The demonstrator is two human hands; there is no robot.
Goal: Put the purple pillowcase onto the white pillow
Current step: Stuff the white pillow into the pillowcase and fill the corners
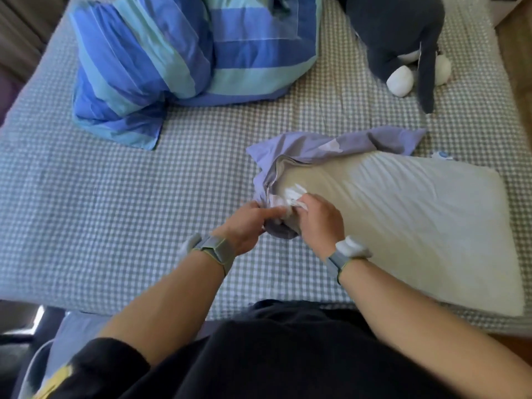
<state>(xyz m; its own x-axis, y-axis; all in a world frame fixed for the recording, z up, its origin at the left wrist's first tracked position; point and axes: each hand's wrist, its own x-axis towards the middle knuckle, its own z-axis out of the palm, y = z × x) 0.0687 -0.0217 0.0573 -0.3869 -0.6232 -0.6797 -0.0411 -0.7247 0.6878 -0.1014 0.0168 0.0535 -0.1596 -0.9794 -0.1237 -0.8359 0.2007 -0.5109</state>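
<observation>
Both hands are working at the pillow's near-left corner: left hand is pinching the pillowcase edge, right hand is gripping the corner w/ curled fingers. Case is covering only the pillow's left end & far edge on the bed; approx. most is still bare, so the job is barely begun.

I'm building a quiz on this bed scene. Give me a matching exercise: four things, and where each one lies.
1. purple pillowcase
2. white pillow
3. striped duvet
4. plush toy

a. far right of the bed
b. far left, heaped
c. near right, mostly bare
d. bunched at the pillow's left end

Pairs: 1-d, 2-c, 3-b, 4-a
</observation>
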